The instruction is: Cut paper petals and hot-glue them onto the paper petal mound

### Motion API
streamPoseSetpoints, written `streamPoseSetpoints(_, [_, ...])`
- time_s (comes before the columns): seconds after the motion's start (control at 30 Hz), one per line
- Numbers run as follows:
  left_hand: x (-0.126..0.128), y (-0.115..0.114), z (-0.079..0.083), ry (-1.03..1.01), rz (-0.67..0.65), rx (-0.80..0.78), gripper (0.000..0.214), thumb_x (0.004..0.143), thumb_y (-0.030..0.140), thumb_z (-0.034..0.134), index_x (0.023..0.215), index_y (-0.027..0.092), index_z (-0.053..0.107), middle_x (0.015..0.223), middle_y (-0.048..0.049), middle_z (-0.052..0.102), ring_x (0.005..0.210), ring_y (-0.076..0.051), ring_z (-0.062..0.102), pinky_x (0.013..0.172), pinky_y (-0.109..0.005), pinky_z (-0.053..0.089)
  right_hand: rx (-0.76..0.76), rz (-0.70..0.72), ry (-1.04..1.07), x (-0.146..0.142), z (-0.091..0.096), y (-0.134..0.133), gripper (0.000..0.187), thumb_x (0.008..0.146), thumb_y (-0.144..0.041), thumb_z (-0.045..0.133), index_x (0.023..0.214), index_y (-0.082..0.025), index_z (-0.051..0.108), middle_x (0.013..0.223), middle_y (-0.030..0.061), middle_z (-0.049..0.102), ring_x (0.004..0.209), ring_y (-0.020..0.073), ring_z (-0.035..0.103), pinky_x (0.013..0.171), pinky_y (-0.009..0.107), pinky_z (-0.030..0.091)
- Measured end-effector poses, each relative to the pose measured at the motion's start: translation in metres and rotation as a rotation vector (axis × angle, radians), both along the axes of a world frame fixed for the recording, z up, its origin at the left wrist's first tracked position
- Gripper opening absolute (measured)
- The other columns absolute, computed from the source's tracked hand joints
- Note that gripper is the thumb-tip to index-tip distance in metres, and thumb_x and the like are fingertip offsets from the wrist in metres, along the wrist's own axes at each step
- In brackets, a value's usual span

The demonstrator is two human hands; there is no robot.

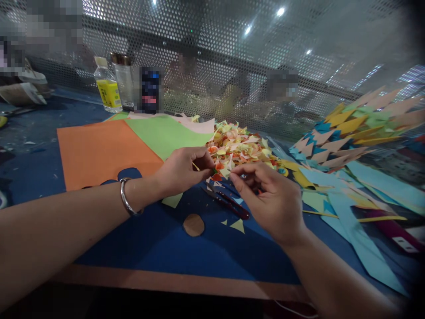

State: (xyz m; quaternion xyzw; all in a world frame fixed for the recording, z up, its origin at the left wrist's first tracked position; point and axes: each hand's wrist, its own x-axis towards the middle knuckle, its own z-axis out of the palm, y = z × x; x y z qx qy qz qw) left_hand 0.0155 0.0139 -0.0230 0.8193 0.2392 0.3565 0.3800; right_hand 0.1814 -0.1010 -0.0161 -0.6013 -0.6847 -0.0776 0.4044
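My left hand (186, 168), with a silver bangle at the wrist, is closed in a pinch in the middle of the view. Facing it, my right hand (270, 195) is pinched too, thumb against index finger. What either holds is too small to make out; a pale scrap shows between the fingertips. Just behind them rises a heap of small cut paper pieces (242, 144) in orange, yellow, pink and cream. Below the fingertips lie scissors (229, 204) with dark red handles. A round brown disc (194, 225) and a pale yellow paper triangle (238, 226) lie nearer me.
Orange paper (99, 150) and green paper (166, 135) lie at back left. A labelled bottle (108, 91) and a clear jar (124, 84) stand behind them. On the right are blue paper strips (361, 239) and a spiky folded-paper piece (345, 133). A perforated screen (206, 53) borders the table.
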Motion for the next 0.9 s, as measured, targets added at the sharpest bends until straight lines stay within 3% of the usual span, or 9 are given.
streamPoseSetpoints(0.37, [0.0005, -0.005, 0.0022, 0.048, 0.001, 0.02, 0.003, 0.073, 0.016, 0.066, 0.073, 0.015, 0.063, 0.072, -0.0007, 0.069, 0.061, -0.008, 0.058, 0.056, -0.021, 0.045, 0.148, 0.003, -0.158, -0.0007, -0.0021, 0.0026, 0.004, 0.084, -0.015, 0.064, 0.085, -0.019, 0.064, 0.073, -0.0018, 0.067, 0.053, 0.0076, 0.057, 0.054, 0.02, 0.047])
streamPoseSetpoints(0.9, [0.0001, -0.0099, 0.0036, 0.09, 0.03, 0.078, 0.005, 0.071, 0.01, 0.063, 0.071, 0.016, 0.063, 0.071, 0.001, 0.068, 0.061, -0.008, 0.057, 0.059, -0.022, 0.045, 0.141, 0.011, -0.178, 0.0, -0.0052, 0.0017, 0.004, 0.085, -0.016, 0.064, 0.087, -0.018, 0.065, 0.076, -0.0005, 0.068, 0.053, 0.0076, 0.056, 0.054, 0.021, 0.047])
